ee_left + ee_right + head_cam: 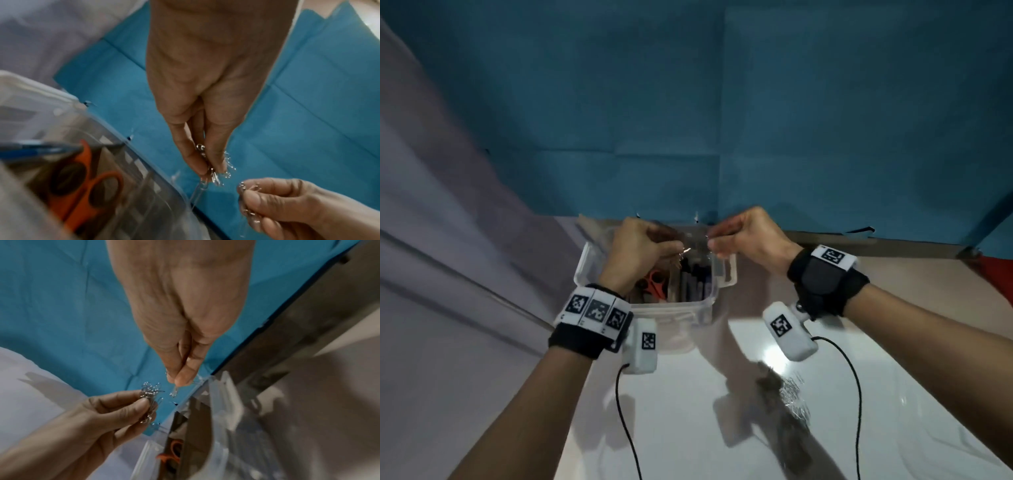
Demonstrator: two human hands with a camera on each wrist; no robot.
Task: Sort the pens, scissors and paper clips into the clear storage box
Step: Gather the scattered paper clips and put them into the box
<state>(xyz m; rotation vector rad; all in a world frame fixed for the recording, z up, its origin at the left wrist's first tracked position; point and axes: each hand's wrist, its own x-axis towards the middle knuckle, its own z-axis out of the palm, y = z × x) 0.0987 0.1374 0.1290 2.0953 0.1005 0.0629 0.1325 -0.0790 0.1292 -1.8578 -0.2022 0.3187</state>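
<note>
The clear storage box (717, 274) stands at the table's far edge. Orange-handled scissors (655, 282) lie in its left part and dark pens (695, 284) to their right. Both hands hover just above its far side, close together. My left hand (674, 248) pinches a bunch of silver paper clips (213, 176) between thumb and fingers. My right hand (714, 241) pinches a few clips (246, 211) too. In the right wrist view the right hand (180, 381) is a short gap from the left hand's bunch (150, 391). More loose clips (794, 394) lie on the white table.
A blue sheet (722, 102) covers the wall behind the box. The white table (688, 411) carries the hands' shadows and two black cables (626, 428). A grey wall (448, 205) runs along the left.
</note>
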